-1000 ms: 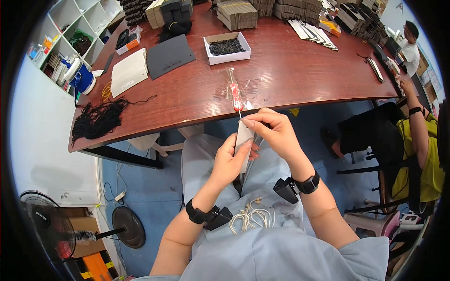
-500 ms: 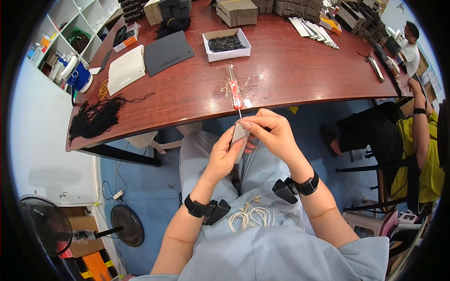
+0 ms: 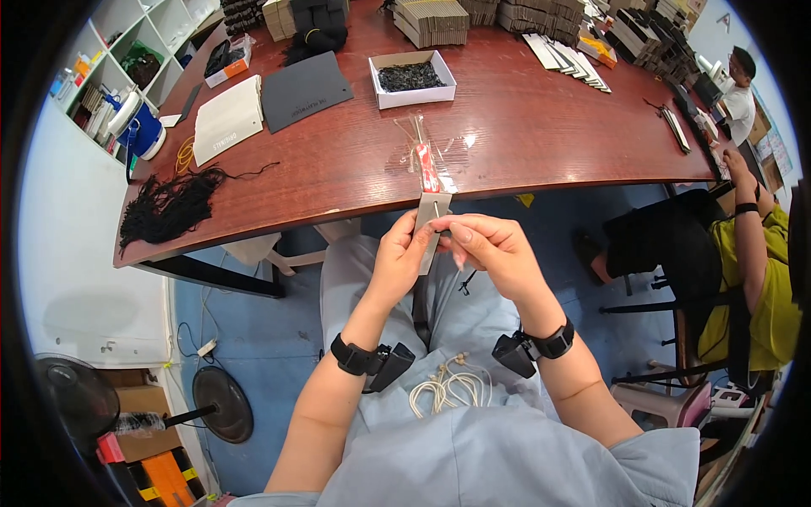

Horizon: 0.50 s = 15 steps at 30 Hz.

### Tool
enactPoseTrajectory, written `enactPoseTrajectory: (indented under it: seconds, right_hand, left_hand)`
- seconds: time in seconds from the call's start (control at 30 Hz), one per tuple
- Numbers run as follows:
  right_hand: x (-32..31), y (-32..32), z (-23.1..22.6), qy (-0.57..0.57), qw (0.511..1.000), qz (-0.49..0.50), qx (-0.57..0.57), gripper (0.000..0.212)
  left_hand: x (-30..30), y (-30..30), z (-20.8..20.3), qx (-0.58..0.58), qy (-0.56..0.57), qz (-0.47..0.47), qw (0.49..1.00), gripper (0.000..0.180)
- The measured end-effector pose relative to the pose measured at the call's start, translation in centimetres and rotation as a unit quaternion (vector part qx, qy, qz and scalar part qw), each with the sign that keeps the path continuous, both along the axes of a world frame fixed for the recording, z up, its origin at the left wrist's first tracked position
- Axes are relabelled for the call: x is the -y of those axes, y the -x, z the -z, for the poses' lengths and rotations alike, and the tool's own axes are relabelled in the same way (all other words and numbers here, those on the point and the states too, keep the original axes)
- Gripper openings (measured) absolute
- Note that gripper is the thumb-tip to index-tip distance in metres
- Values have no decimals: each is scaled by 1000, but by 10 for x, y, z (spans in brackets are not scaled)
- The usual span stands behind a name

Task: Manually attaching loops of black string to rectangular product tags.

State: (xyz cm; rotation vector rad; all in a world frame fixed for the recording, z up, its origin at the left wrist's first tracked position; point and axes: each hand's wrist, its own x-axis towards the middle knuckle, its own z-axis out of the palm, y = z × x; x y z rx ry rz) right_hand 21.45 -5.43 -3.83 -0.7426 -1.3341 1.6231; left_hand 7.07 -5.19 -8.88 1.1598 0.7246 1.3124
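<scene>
My left hand (image 3: 394,262) grips a narrow beige card tag (image 3: 435,201) at its edge, just off the table's front. A red-handled tool (image 3: 427,167) with a thin metal shaft is taped down at that edge. Its shaft tip shows at a hole in the tag's upper end. Close against the tag, my right hand (image 3: 498,252) pinches thumb and fingertips together. From below its fingers hangs a thin black cord (image 3: 465,283); most of it is hidden.
On the red-brown table (image 3: 338,160) lie a loose bundle of black cords (image 3: 173,203), a white box of small black pieces (image 3: 411,78), beige cards (image 3: 228,122) and a dark card (image 3: 304,91). White earphones (image 3: 452,389) rest on my lap. A co-worker in yellow-green (image 3: 752,287) sits at the right.
The tag has moved up onto the tool's shaft, which now shows through its hole. My right hand has shifted slightly down and right, and the black cord's end now hangs in view.
</scene>
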Motion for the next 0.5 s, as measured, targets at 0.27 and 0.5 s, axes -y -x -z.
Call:
enactPoseTrajectory:
  seconds: [0.27, 0.5]
  right_hand:
    - [-4, 6, 21, -214, 967, 66, 119, 20]
    - [-3, 6, 36, -96, 988, 119, 8, 32]
  left_hand:
    - [-5, 4, 13, -37, -15, 13, 999, 22]
    - [-4, 1, 6, 28, 30, 31, 999, 24]
